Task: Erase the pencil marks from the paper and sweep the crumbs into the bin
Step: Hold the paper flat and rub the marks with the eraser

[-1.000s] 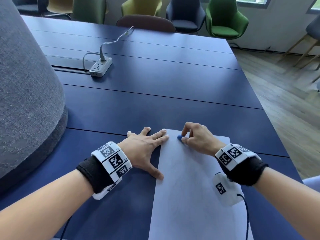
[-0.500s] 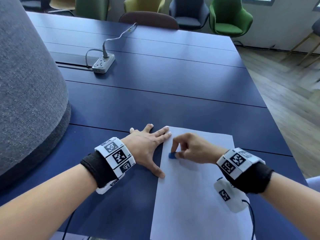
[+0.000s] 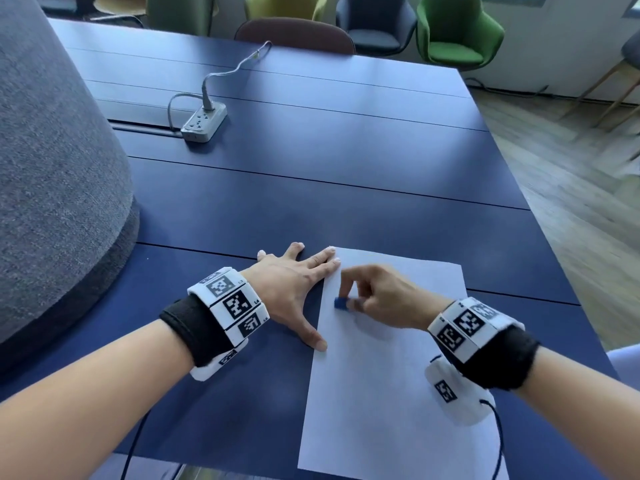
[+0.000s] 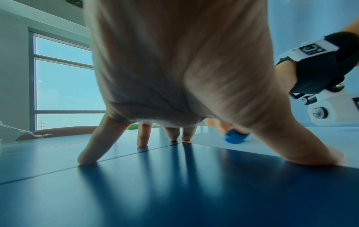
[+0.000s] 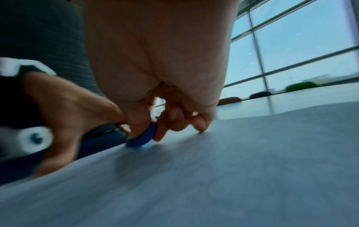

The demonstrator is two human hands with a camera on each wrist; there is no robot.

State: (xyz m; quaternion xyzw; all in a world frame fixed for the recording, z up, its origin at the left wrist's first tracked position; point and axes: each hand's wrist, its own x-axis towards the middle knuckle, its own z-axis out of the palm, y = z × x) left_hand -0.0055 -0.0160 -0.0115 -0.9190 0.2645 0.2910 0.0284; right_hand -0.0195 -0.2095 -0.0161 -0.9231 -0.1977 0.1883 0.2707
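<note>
A white sheet of paper (image 3: 381, 375) lies on the dark blue table (image 3: 311, 202) near its front edge. My right hand (image 3: 377, 296) pinches a small blue eraser (image 3: 341, 303) between thumb and fingers and presses it onto the paper close to the sheet's left edge; the eraser (image 5: 142, 136) shows blurred in the right wrist view and again as a blue eraser (image 4: 236, 138) in the left wrist view. My left hand (image 3: 294, 289) lies spread flat, its fingertips (image 4: 87, 159) on the table, thumb and forefinger at the paper's left edge. No pencil marks or crumbs can be made out.
A large grey fabric-covered form (image 3: 52, 185) stands at the table's left. A grey power strip (image 3: 204, 124) with its cable lies at the back. Several chairs line the far side, among them a green chair (image 3: 457, 36). Wooden floor (image 3: 571, 185) lies right of the table. No bin is in view.
My right hand has slid the eraser from the paper's far left corner toward me along the left edge. The left hand has stayed spread in place.
</note>
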